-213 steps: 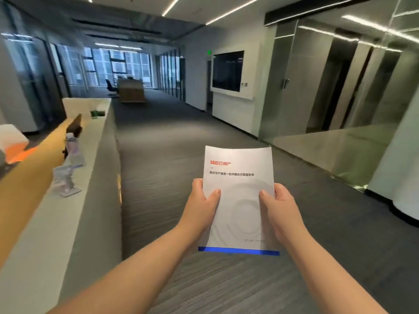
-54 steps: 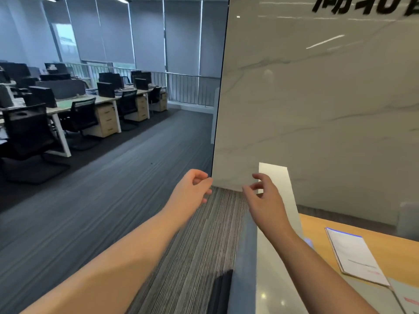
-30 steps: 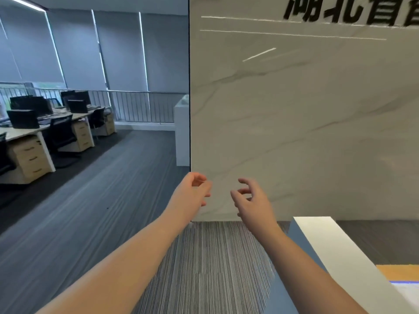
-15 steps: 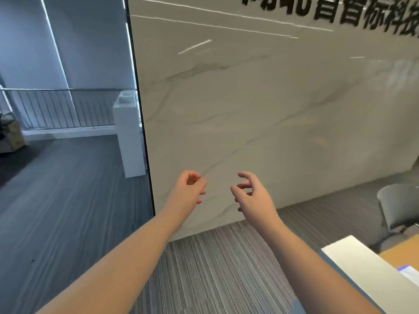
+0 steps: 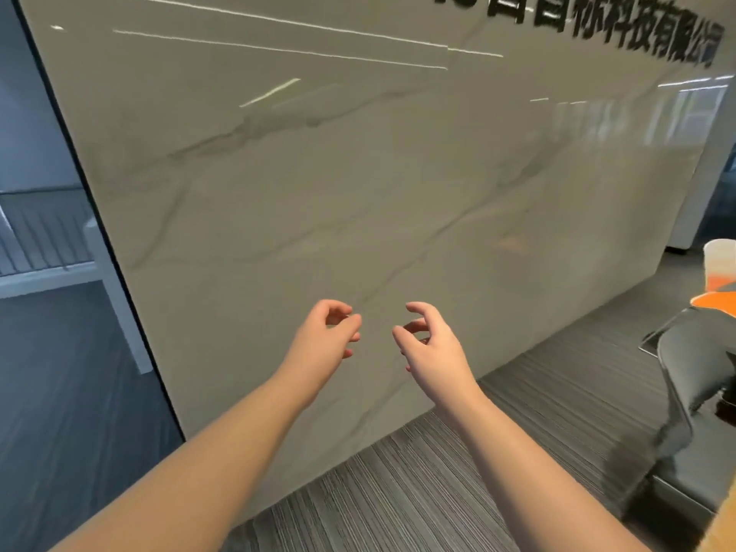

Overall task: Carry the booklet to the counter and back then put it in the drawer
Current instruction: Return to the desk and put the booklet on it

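My left hand (image 5: 326, 336) and my right hand (image 5: 430, 344) are held out in front of me at mid-frame, a short gap between them. Both have loosely curled fingers set apart and hold nothing. The booklet is not in view, and neither is any drawer. Of the counter, only a sliver of its orange top (image 5: 721, 527) shows at the bottom right corner.
A large glossy marble wall (image 5: 318, 185) with dark lettering along its top fills the view ahead. A dark grey office chair (image 5: 693, 376) stands at the right on the striped carpet (image 5: 398, 488). A white and orange object (image 5: 719, 268) sits at the right edge. Open floor lies left.
The view has swung to the right: the marble wall now fills the frame, the white counter edge has slid out, and the chair has come closer. Both hands stay empty and raised.
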A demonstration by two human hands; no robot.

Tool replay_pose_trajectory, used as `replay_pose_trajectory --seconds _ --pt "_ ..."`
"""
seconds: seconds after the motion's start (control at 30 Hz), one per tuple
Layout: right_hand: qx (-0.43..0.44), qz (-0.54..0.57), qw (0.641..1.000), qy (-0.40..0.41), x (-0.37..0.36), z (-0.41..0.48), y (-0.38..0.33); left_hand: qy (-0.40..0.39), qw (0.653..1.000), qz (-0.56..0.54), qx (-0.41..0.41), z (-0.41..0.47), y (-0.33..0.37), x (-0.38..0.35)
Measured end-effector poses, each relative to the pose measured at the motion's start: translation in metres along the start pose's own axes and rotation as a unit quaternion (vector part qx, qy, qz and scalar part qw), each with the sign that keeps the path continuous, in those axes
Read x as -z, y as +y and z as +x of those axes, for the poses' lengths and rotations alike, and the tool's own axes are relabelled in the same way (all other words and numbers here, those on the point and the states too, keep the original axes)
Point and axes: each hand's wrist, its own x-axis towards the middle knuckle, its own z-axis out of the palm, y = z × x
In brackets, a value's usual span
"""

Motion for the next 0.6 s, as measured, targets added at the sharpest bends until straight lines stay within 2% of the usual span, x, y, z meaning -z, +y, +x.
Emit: replay_pose_trajectory --seconds 0.2,0.33,0.6 --pt "-0.017 -0.039 0.998 0.056 0.037 0.097 0.035 -0.078 0.997 -0.014 -0.009 0.113 -0.010 -0.076" --pt "-0.042 -0.057 0.990 0.122 0.075 0.157 0.072 -0.146 0.989 -0.028 -0.014 0.184 -0.028 -0.144" --pt "-0.079 -0.118 0.948 0.284 0.164 0.273 0.120 -0.299 0.952 -0.054 -0.034 0.316 -0.037 -0.295"
